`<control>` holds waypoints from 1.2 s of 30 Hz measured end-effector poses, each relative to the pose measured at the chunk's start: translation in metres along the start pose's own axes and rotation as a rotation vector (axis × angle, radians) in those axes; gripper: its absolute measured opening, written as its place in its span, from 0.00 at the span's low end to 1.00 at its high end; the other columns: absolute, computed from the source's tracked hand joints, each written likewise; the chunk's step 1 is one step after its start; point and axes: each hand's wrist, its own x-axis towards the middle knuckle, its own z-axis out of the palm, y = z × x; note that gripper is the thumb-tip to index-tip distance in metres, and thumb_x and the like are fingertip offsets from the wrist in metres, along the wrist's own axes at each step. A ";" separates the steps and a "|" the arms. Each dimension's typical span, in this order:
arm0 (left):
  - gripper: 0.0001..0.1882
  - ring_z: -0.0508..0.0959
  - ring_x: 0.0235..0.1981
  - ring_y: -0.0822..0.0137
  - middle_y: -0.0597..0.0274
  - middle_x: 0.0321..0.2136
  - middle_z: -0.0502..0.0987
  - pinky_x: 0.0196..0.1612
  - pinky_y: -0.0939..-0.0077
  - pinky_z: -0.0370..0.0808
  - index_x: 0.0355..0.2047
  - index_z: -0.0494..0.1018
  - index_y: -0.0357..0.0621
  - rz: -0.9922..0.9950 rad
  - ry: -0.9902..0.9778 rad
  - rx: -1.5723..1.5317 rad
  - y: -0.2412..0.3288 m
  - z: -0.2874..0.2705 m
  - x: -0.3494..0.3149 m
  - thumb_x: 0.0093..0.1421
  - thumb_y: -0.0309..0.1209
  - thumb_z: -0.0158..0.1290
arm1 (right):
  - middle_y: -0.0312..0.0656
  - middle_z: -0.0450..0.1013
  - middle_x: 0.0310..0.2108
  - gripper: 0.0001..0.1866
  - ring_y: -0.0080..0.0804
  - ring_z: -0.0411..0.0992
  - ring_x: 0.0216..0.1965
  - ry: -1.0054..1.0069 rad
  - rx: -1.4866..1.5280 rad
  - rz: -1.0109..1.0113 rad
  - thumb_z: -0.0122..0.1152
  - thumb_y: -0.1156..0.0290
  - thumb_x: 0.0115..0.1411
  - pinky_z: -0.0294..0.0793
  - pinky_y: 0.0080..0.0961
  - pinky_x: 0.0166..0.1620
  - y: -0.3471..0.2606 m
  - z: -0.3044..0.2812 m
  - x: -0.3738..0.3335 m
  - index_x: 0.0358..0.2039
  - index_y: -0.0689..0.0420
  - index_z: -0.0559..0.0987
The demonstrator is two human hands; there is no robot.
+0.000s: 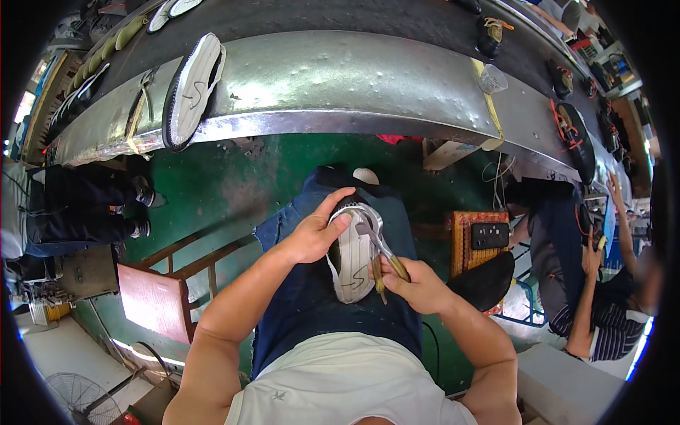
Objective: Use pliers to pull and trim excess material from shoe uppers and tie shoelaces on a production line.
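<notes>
A shoe upper (352, 258) lies across my lap with its pale underside facing up and a dark curved mark near the heel. My left hand (312, 237) grips it at the far, toe end, thumb on the underside and fingers round the dark side. In my right hand (414, 285) is a pair of lasting pliers (387, 253), held by its brownish handles. Its metal head reaches the shoe's right edge near the toe; whether the jaws pinch the material I cannot tell.
Ahead stands a metal-edged bench (340, 74) with a similar shoe (195, 92) and another pair of pliers (144, 99). Dark shoes with orange laces (572, 134) sit at the right. A wooden chair (156, 297) is at my left. Co-workers (609, 312) are on both sides.
</notes>
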 end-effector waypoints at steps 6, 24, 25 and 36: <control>0.25 0.70 0.55 0.72 0.64 0.52 0.73 0.61 0.74 0.66 0.68 0.60 0.48 0.087 0.096 0.073 -0.016 -0.003 0.007 0.73 0.30 0.48 | 0.47 0.76 0.35 0.16 0.45 0.77 0.38 0.015 -0.521 0.158 0.56 0.65 0.69 0.75 0.38 0.42 -0.024 -0.012 0.012 0.50 0.62 0.74; 0.24 0.73 0.51 0.73 0.64 0.51 0.76 0.57 0.73 0.72 0.65 0.66 0.46 -0.151 0.106 -0.184 -0.020 -0.006 0.036 0.70 0.28 0.51 | 0.43 0.73 0.24 0.17 0.32 0.75 0.26 0.253 -0.456 -0.091 0.51 0.60 0.71 0.74 0.32 0.35 -0.048 -0.012 0.025 0.42 0.64 0.75; 0.24 0.73 0.51 0.73 0.64 0.51 0.76 0.57 0.73 0.72 0.65 0.66 0.46 -0.151 0.102 -0.185 -0.022 -0.005 0.036 0.70 0.28 0.51 | 0.41 0.74 0.24 0.17 0.31 0.75 0.26 0.210 -0.578 -0.002 0.51 0.60 0.71 0.75 0.31 0.35 -0.035 -0.017 0.040 0.43 0.63 0.75; 0.29 0.74 0.57 0.69 0.53 0.54 0.77 0.60 0.76 0.69 0.67 0.62 0.35 -0.196 0.343 0.157 -0.082 0.045 -0.032 0.64 0.20 0.46 | 0.44 0.78 0.31 0.26 0.36 0.76 0.32 0.608 -0.533 0.072 0.73 0.59 0.55 0.76 0.33 0.41 0.063 0.015 0.037 0.47 0.64 0.75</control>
